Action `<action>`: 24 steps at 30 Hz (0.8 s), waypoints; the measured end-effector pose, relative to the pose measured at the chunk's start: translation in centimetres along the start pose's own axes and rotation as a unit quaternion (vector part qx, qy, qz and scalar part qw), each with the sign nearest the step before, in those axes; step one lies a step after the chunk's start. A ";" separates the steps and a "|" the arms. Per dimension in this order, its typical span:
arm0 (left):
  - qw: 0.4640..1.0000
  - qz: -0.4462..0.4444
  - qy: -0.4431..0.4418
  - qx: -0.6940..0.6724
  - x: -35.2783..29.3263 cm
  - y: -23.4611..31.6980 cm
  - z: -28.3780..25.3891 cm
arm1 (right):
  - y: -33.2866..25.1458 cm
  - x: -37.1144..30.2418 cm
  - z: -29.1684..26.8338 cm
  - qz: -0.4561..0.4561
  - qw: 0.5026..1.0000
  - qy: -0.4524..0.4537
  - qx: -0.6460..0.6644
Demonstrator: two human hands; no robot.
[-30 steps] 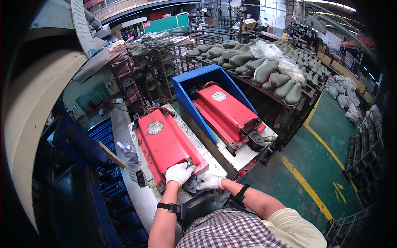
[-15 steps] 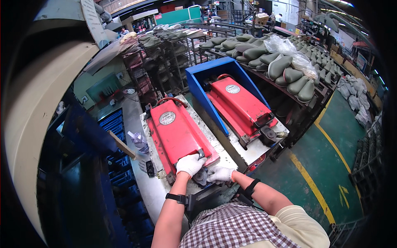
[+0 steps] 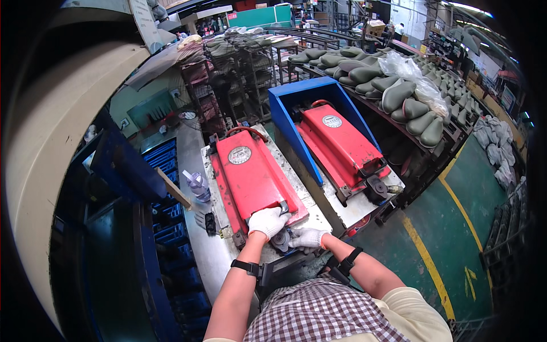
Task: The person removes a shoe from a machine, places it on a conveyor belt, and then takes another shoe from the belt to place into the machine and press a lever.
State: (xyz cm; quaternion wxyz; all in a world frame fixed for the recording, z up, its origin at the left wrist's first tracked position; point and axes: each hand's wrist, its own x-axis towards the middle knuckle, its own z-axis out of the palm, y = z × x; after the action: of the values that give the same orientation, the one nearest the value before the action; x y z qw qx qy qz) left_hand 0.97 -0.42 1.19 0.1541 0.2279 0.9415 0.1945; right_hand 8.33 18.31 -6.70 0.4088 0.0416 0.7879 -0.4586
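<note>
A long red machine cover (image 3: 250,171) with a round pale label lies on a metal bench in front of me. My left hand (image 3: 269,222), in a white knitted glove, is closed at the cover's near end, around its black handle (image 3: 284,206). Just below the cover sits a dark round fitting (image 3: 280,240). My right hand (image 3: 309,238), also gloved, is at the fitting's right side, fingers bent in against it. Whether something small is between those fingers is hidden.
To the right stands a second red cover (image 3: 339,142) inside a blue metal guard (image 3: 299,94). Grey-green shoe forms (image 3: 399,94) fill the rack behind it. On the left bench are a clear bottle (image 3: 197,186) and a small black object (image 3: 210,223). Yellow lines (image 3: 427,256) mark the green floor.
The whole view has shifted slightly, so the benches appear a little farther right. Both hands keep their places at the handle and the round fitting.
</note>
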 end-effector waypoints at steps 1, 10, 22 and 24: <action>1.000 -0.002 0.000 -0.001 0.2 -0.1 -0.1 | -0.4 -0.3 0.1 0.002 1.000 -0.006 0.000; 1.000 -0.004 0.007 -0.004 0.2 0.4 -0.1 | -1.0 -0.7 6.7 0.136 0.926 -0.334 0.112; 0.988 0.051 0.145 0.020 -1.2 1.2 -5.9 | -4.6 -4.2 1.5 -0.010 0.987 -0.147 -0.055; 0.977 0.062 0.203 0.029 -1.4 1.9 -9.2 | -6.7 -4.6 -0.3 -0.074 0.993 -0.075 0.063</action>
State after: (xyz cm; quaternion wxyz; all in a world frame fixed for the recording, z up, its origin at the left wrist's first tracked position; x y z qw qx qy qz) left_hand -0.65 -2.27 10.32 -0.0593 0.2460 0.9426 0.2180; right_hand 8.20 16.10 1.17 0.4281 -0.0254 0.7259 -0.5378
